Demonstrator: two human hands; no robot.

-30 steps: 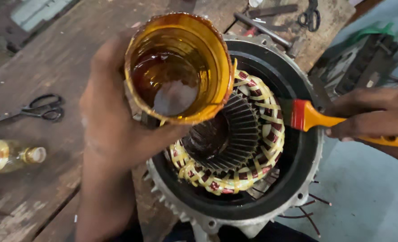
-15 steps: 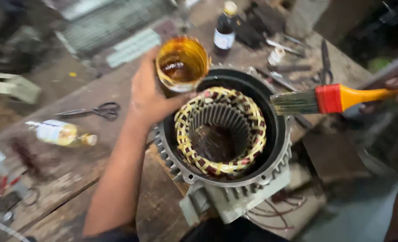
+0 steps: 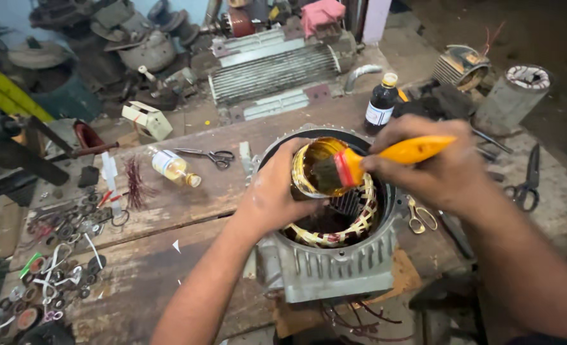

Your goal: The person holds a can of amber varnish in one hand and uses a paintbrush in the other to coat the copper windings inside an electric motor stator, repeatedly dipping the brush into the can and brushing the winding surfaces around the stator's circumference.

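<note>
On the wooden bench, right-hand fingers dip brush into left-held cup.

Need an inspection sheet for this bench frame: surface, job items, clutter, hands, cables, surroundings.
Surface: worn wooden bench, stained.
Job's things: motor housing with yellow windings; amber cup above it; brush dipped in the cup.
Clutter: scissors, small bottle, dark bottle, washers.
Grippers: left hand holds the cup; right hand holds the brush.
Cables: wire leads under the housing.
Surroundings: old motor parts behind the bench.
</note>
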